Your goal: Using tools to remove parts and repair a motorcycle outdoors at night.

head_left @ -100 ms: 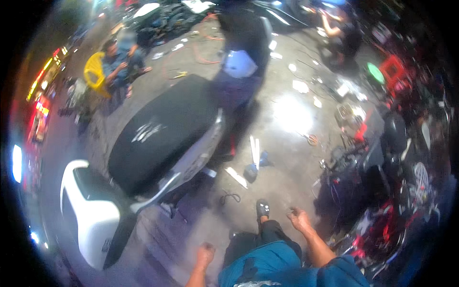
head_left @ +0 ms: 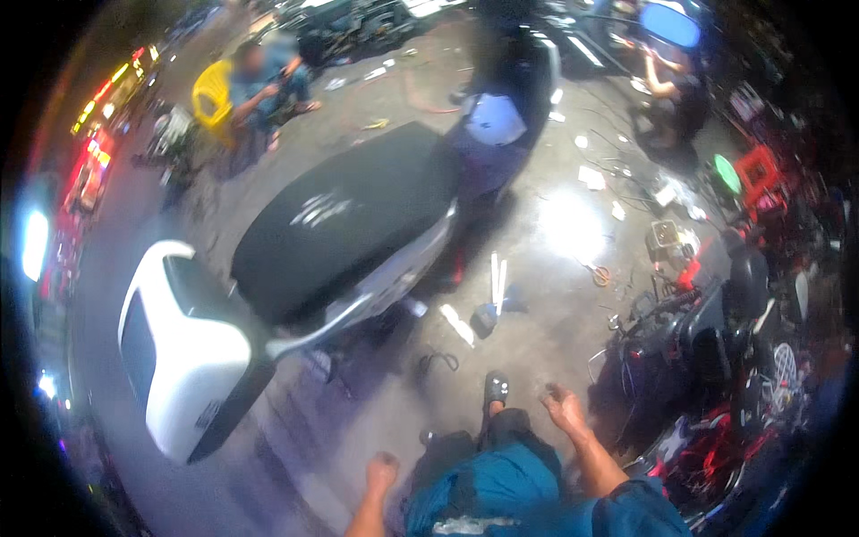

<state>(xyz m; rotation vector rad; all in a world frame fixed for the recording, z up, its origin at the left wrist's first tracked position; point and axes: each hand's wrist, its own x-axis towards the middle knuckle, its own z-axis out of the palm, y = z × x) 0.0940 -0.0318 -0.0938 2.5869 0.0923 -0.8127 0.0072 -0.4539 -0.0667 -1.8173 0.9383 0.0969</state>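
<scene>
View swung left; scooter on littered concrete floor; left hand, right hand: cannot tell if closed

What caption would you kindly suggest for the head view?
Left hand and right hand near a black-seated scooter.

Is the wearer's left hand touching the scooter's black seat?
Apart. The head view shows it: a wide stretch of floor separates the left hand, low in the picture, from the scooter's black seat.

A teal short-sleeved shirt goes with dark trousers and a dark shoe.
</scene>
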